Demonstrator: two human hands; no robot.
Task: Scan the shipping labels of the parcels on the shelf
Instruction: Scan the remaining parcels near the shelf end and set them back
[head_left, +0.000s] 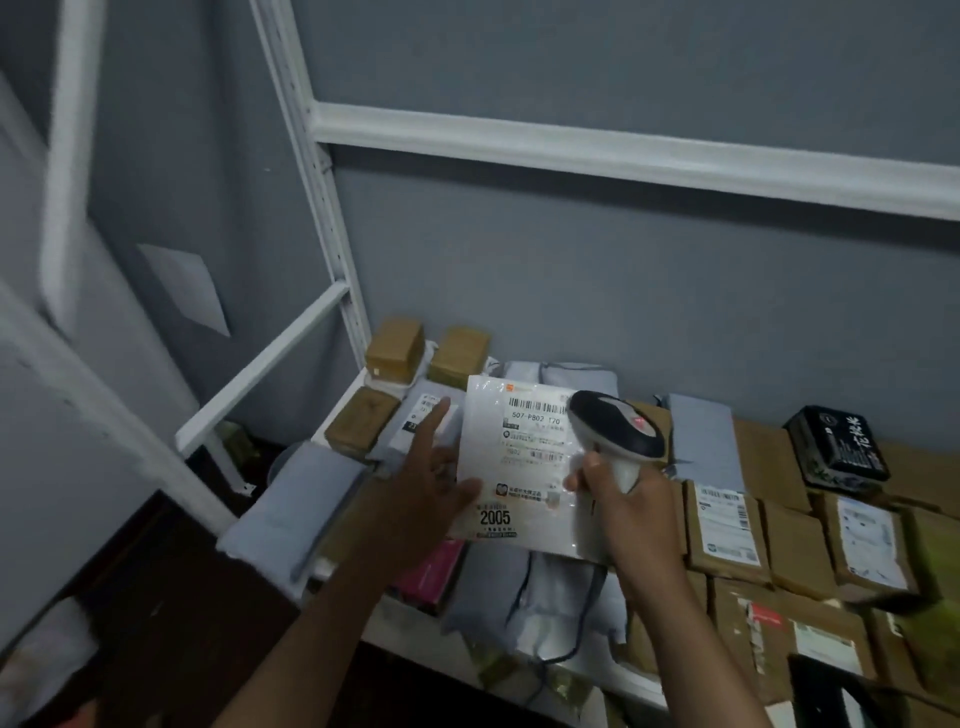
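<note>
Head view: the right hand (631, 512) is curled round the white grip of a handheld barcode scanner with a black-and-white head (618, 426), whose head sits above the knuckles and points at the parcel to its left; a red light shows on top of the head. Just left of that grip, a flat white glossy plastic mailer parcel (511, 462) is held tilted up toward the camera, its printed shipping label with barcode (537, 415) lying directly beside the scanner head and reading "507-P802 T70"; "2005" is printed lower down. The left hand (431, 483) holds the parcel's left edge, thumb laid across the front face and fingers extended behind it, the index finger pointing up and away. Beneath both hands, the white metal shelf (337, 415) carries grey plastic mailer bags (301, 493), and small brown taped cardboard boxes (395, 345) stand beyond the left hand near the upright. To the right of the scanner grip lie brown cardboard parcels with white labels (724, 525), and farther right a black wrapped package with white writing (836, 447)
</note>
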